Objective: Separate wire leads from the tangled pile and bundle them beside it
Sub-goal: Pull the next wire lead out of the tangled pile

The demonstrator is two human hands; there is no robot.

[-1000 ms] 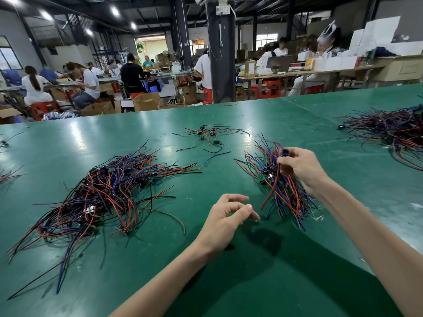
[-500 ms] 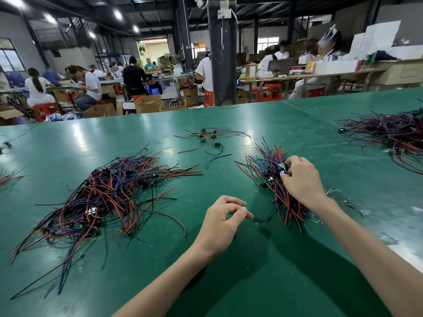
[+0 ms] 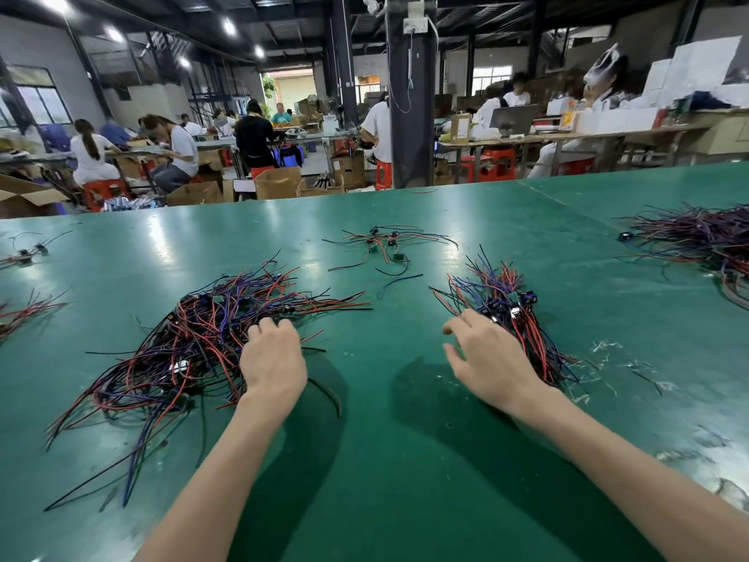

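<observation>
The fingers (image 3: 269,329) of our left hand (image 3: 273,361) curl into the right edge of the pile (image 3: 194,338); whether they pinch a lead we cannot tell. Our right hand (image 3: 490,358) hangs spread and empty at the left side of the bundle (image 3: 523,328), whose wires run near-to-far.

A factory assembly hall: workers (image 3: 174,150) seated at long benches (image 3: 567,136), cardboard cartons (image 3: 279,182), wire piles on green table (image 3: 405,460).
</observation>
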